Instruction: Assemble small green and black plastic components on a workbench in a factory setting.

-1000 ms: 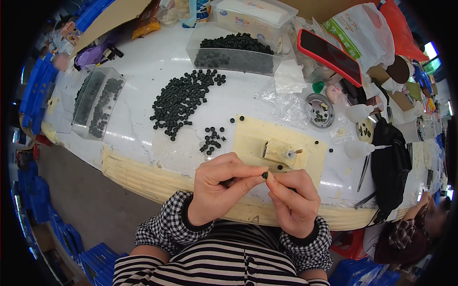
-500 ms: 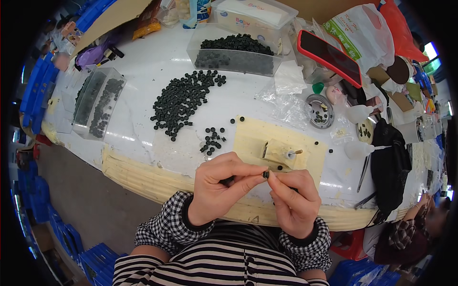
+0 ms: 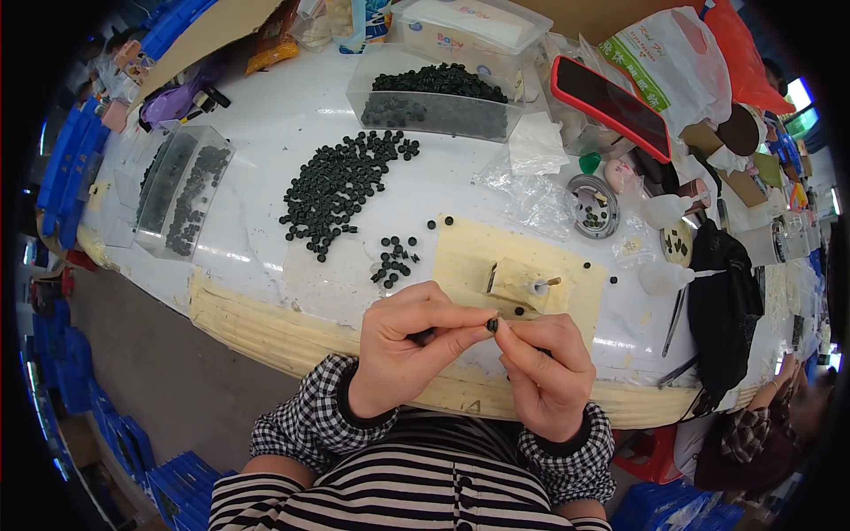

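Between the fingertips of both hands is a small round black part (image 3: pixel 492 325), above the table's near edge. My left hand (image 3: pixel 412 341) pinches it from the left, thumb and forefinger closed on it. From the other side my right hand (image 3: pixel 551 367) grips it with thumb and forefinger. Something dark shows behind the left fingers, too hidden to name. Just beyond the hands, a small block fixture (image 3: pixel 521 283) with an upright metal piece and a peg stands on a yellow sheet (image 3: pixel 454 257). A small cluster of similar black parts (image 3: pixel 394 259) lies left of that sheet.
A large heap of black parts (image 3: pixel 332 190) covers the table's middle left. Clear bins hold more: one at the back (image 3: pixel 443 115), one at the left (image 3: pixel 190 195). To the right are a red-cased phone (image 3: pixel 611 106), a round dish (image 3: pixel 593 205), white squeeze bottles (image 3: pixel 664 278) and a black bag (image 3: pixel 726 310).
The small black part has turned or shifted very slightly between my fingertips. Both hands stay in nearly the same place.
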`<action>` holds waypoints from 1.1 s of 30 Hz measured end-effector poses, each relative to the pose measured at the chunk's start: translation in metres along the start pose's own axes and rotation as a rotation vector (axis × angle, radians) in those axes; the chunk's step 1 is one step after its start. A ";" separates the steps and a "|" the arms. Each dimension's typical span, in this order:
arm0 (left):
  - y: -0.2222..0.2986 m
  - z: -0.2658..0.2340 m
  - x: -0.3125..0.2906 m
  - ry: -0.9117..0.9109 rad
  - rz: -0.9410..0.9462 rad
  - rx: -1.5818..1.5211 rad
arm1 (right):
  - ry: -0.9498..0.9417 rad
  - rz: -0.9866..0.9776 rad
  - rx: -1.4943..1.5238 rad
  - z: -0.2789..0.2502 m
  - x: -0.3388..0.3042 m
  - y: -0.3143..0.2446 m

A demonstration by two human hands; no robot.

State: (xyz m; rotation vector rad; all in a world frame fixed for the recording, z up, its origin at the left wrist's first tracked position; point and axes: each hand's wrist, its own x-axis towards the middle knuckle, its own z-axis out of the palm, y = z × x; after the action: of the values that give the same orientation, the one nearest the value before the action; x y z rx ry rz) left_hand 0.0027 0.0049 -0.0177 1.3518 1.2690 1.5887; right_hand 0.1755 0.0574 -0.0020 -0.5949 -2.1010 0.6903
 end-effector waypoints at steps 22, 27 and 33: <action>0.004 -0.040 0.013 0.115 -0.094 0.668 | 0.156 0.121 -0.089 -0.007 -0.006 0.000; 0.013 -0.040 0.011 0.132 -0.323 -0.036 | 0.137 0.131 -0.073 -0.005 -0.005 -0.002; 0.021 -0.030 0.013 0.225 -0.741 -0.941 | 0.153 0.117 -0.082 -0.004 -0.004 -0.001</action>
State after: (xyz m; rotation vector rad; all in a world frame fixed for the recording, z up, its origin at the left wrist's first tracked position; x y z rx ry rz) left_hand -0.0277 0.0039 0.0071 0.0908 0.7825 1.4700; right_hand 0.1806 0.0552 -0.0014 -0.7958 -1.9713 0.6056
